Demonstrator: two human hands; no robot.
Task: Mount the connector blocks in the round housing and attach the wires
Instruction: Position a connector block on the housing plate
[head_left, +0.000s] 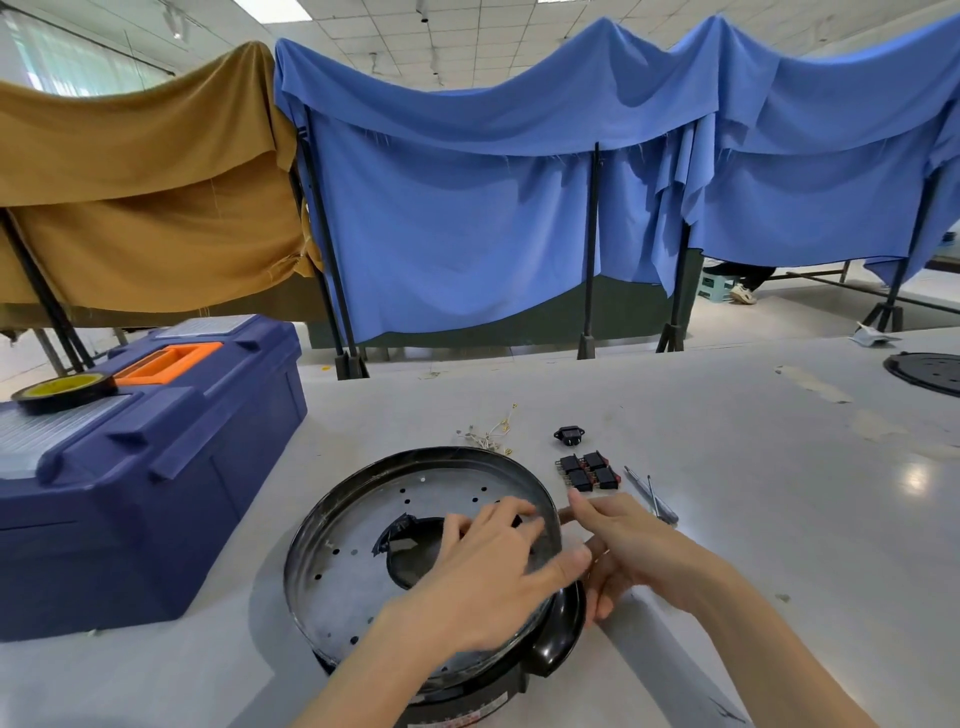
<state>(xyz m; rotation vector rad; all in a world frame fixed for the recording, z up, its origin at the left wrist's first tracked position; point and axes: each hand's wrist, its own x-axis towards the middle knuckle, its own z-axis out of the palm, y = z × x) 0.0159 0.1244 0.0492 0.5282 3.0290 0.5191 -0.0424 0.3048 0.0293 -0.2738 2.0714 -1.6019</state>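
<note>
Round housing (353, 525), with connector blocks (584, 472) at its 1 o'clock and wires (488, 431) at 12. Left hand (483, 577) inside near the 3 o'clock wall, grasp unclear; right hand (628, 545), fingers straight, touches that wall outside.

Pale grey table (753, 519), worn glossy. Near its front edge lies the round housing (353, 519). From the housing: at 9 o'clock, a blue toolbox (156, 493); at 1 o'clock, a loose bundle of thin wires (488, 431); at 2 o'clock, four black connector blocks (586, 471) in a square, a black socket (567, 435) just beyond them; toward 3 o'clock, two screwdrivers (652, 493) side by side. Far right edge: a dark perforated disc (927, 373).
</note>
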